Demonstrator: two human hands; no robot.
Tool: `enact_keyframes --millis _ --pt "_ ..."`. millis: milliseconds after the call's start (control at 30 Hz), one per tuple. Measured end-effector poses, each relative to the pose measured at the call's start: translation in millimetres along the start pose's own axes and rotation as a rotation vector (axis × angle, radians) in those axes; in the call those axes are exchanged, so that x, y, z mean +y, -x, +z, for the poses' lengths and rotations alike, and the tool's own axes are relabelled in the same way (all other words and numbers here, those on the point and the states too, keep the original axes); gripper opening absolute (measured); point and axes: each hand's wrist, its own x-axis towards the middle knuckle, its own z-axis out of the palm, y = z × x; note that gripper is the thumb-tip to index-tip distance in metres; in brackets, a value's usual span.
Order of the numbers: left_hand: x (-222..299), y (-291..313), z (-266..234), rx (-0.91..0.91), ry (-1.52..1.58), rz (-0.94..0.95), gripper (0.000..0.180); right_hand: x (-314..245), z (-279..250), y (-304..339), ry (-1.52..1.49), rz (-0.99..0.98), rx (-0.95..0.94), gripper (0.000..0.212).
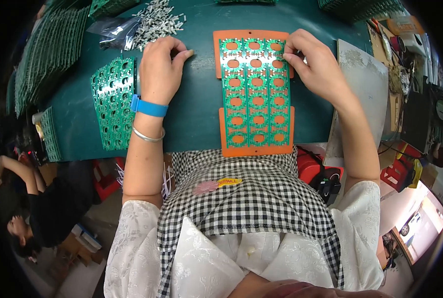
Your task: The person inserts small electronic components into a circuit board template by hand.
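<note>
Nearest the body, well short of the left hand (161,67) and the right hand (318,67), spreads a checked apron (251,201). Past it comes the near edge of a green tabletop (191,111). An orange plate (256,152) begins at that edge and runs up between the two hands, its far end a little beyond their fingers. On it lies a green board (247,107) with three columns of oval holes, most of its length nearer the body than the fingers. Behind the left fingers, a bangle (149,135) and then a blue band (151,107) circle the arm. More boards (111,126) lie left of that hand. To the right of the right fingers, a grey sheet (363,84) lies apart from the plate.

The right fingers are bent, thumb and index drawn toward each other at the board's right edge, near its far corner; whether they touch it or grip a small part, I can't make out. The left fingers curl over bare tabletop left of the plate, thumb and index close together; whether anything is pinched there isn't clear.

Just beyond the left fingers, white pieces (159,25) lie heaped, with a bag (114,32) against their left side. Farther left of those fingers stands a long row of boards (47,59).
</note>
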Motion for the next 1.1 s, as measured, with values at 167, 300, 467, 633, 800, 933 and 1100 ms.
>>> enact_keyframes --millis 167,300,467,633,800,933,1100 --pt "21 4 -5 0.038 0.231 -0.147 0.013 2 3 1 0.06 -0.013 0.012 0.01" --pt "30 7 -8 0.042 0.25 -0.101 0.013 3 3 1 0.097 -0.022 0.009 0.01" --pt "41 10 -11 0.052 0.334 -0.117 0.013 6 5 3 0.078 -0.044 0.04 0.01" --pt "50 14 -13 0.012 0.379 -0.101 0.01 8 9 1 0.095 -0.095 0.074 0.011" --pt "63 19 -12 0.003 0.428 0.0 0.01 1 14 -1 0.294 -0.197 0.037 0.015" --pt "73 24 -5 -0.045 0.699 -0.07 0.02 -9 6 1 0.263 -0.23 0.088 0.015" --pt "83 28 -14 -0.386 1.14 -0.244 0.05 -56 1 2 -0.266 -0.349 0.021 0.018"
